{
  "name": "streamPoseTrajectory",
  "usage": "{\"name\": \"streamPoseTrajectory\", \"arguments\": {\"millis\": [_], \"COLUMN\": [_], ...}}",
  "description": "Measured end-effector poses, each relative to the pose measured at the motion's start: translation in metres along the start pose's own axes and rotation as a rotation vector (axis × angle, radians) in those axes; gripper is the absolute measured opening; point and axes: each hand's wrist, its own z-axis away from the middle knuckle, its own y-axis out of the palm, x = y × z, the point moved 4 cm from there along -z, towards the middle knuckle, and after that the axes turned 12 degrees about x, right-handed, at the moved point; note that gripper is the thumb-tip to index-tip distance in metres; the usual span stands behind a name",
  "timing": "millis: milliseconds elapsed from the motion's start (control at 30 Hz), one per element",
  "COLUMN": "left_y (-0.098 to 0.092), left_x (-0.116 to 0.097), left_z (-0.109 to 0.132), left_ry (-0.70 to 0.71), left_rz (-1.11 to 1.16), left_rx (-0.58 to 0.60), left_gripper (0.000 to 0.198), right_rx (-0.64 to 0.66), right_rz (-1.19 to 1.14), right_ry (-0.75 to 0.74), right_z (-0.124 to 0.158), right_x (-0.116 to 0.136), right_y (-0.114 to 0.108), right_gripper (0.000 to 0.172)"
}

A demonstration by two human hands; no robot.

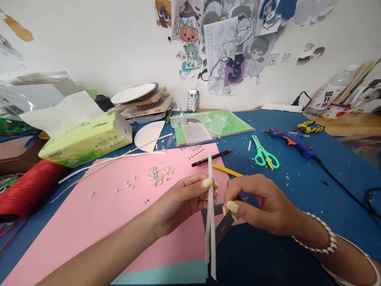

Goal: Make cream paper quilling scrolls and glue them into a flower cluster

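Observation:
My left hand (pixel 193 194) pinches a few narrow white strips (pixel 211 238) between thumb and fingers. They hang down in front of a dark triangle ruler (pixel 224 228), and a short end sticks up above the thumb. Just right of the strips is my right hand (pixel 253 202), its fingers curled in and the thumb close to them; whether anything is between them I cannot make out. On the pink sheet (pixel 119 218) lie curled white ornaments with pearls (pixel 160 174) and several loose pearl beads (pixel 127 184). Behind my hands are a black-and-red pen (pixel 211 158) and a yellow pencil-like stick (pixel 228 171).
Green-handled scissors (pixel 263 153) and a blue glue gun (pixel 290 139) with its cable lie at the right. A tissue pack (pixel 89 139) and a red thread spool (pixel 32 186) stand left. More white strips (pixel 113 159) cross the sheet's edge. Behind is a clear plastic box (pixel 198 133).

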Motion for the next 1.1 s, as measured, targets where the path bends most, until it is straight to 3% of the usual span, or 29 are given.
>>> {"name": "streamPoseTrajectory", "arguments": {"millis": [100, 300, 433, 533, 733, 1100], "left_y": [-0.002, 0.0, 0.002, 0.002, 0.002, 0.002], "left_x": [0.003, 0.004, 0.002, 0.004, 0.007, -0.002], "left_z": [0.0, 0.0, 0.0, 0.0, -0.001, 0.001], "left_ry": [0.0, -0.011, 0.01, -0.005, -0.019, 0.079], "left_rz": [0.003, 0.002, 0.056, 0.072, 0.056, 0.09], "left_rx": [0.005, 0.033, 0.06, 0.018, 0.015, 0.039], "left_gripper": [0.015, 0.017, 0.013, 0.013, 0.018, 0.014], "right_rx": [-0.005, -0.145, -0.116, -0.072, -0.099, -0.016], "right_rz": [0.02, 0.375, 0.46, 0.494, 0.472, 0.319], "right_ry": [-0.016, -0.173, -0.243, -0.246, -0.285, -0.257], "right_z": [0.0, 0.003, 0.002, 0.0, 0.0, 0.0], "right_x": [0.0, 0.002, 0.002, 0.003, 0.009, 0.013], "right_y": [0.002, 0.008, 0.013, 0.015, 0.012, 0.015], "right_gripper": [0.003, 0.022, 0.033, 0.03, 0.017, 0.017]}}
